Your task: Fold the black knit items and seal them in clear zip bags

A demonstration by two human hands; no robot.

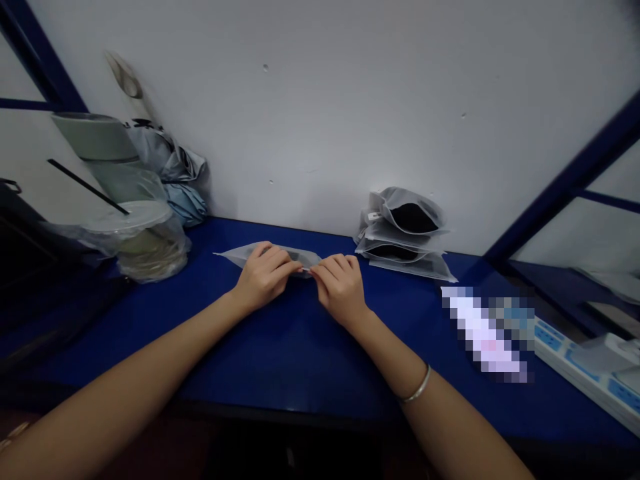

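Fingers of left hand [264, 272] and right hand [340, 283] pinch frosted pouch [300, 256] on blue table [280, 347].

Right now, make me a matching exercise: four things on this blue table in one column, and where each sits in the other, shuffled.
Things:
1. frosted zip pouch
2. stack of filled pouches
3. lidded plastic cup
4. white power strip

Places:
A. far left, inside a clear bag
B. right edge of the table
C. under both hands
D. against the wall, right of the hands

Pairs: 1-C, 2-D, 3-A, 4-B
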